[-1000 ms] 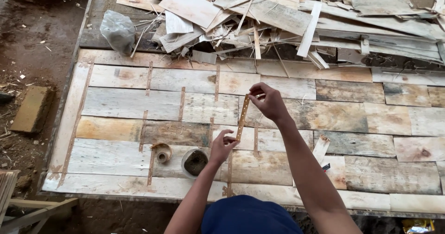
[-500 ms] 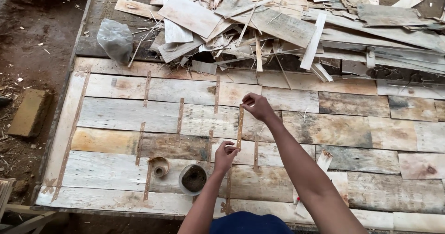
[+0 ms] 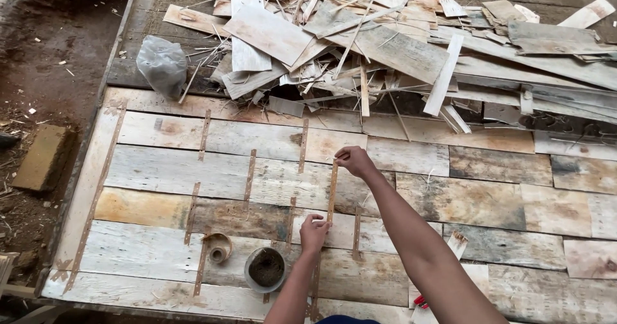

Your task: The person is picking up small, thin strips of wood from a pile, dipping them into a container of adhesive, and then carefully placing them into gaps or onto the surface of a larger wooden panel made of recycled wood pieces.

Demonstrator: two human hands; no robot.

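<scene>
Both hands are sitting slightly lower than before: right hand [image 3: 355,161] fingers pinching thin brown tape strip [image 3: 332,192] top, left hand [image 3: 313,232] fingers pressing its bottom onto pale wood veneer sheets [image 3: 463,199].

A grey plastic bag [image 3: 162,64] lies beside the heaped veneer scraps [image 3: 385,48].

A bowl [image 3: 266,268] sits on the boards [image 3: 173,170], tape roll [image 3: 218,247] apparently just left, scrap pile [image 3: 385,48] behind.
</scene>
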